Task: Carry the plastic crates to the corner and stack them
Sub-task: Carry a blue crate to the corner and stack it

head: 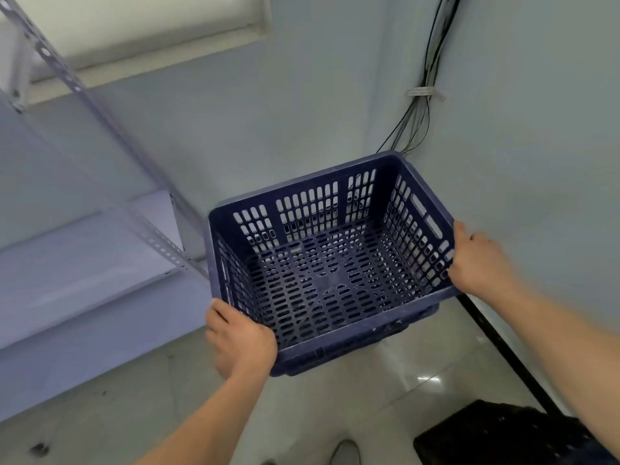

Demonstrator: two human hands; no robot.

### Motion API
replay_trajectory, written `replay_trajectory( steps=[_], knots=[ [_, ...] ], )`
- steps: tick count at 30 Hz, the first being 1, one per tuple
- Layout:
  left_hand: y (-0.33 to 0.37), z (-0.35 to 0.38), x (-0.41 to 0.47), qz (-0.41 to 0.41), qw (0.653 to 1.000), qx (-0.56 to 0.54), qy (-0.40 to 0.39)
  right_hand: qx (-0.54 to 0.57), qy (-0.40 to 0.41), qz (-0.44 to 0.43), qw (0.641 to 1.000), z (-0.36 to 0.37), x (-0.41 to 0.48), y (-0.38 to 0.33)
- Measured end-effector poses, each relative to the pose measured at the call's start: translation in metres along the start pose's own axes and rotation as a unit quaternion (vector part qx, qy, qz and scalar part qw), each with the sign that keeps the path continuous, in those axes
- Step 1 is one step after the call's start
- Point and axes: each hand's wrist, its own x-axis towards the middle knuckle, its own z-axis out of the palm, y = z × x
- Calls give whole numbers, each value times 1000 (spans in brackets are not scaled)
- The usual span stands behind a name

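Corner: pale walls meet over a glossy tiled floor [385,391], cables [426,105] running down the seam, metal shelving [100,263] at left.
Crate: blue plastic crate [328,263] held up near the corner, empty, and it looks like another blue rim sits just beneath it.
Left hand [240,342]: clamped on the near-left rim.
Right hand [479,263]: closed over the right rim.
Handling: light, stiff, perforated; rims and side slots give sure grip, I'd say.
Second crate: black crate [503,434] waiting on the floor, lower right.
Writing: none readable.
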Motion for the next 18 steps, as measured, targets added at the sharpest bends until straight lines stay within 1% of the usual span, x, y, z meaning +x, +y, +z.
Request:
replay_trajectory(
  steps=[7,13,18],
  knots=[
    [-18,-10,18,29,999,35,2,11,-1,26,1000,14,-31,-2],
    [-35,-25,37,102,993,67,-7,12,15,77,997,28,-88,-13],
    [-46,-35,59,195,976,90,-34,37,25,153,987,48,-159,-20]
  ],
)
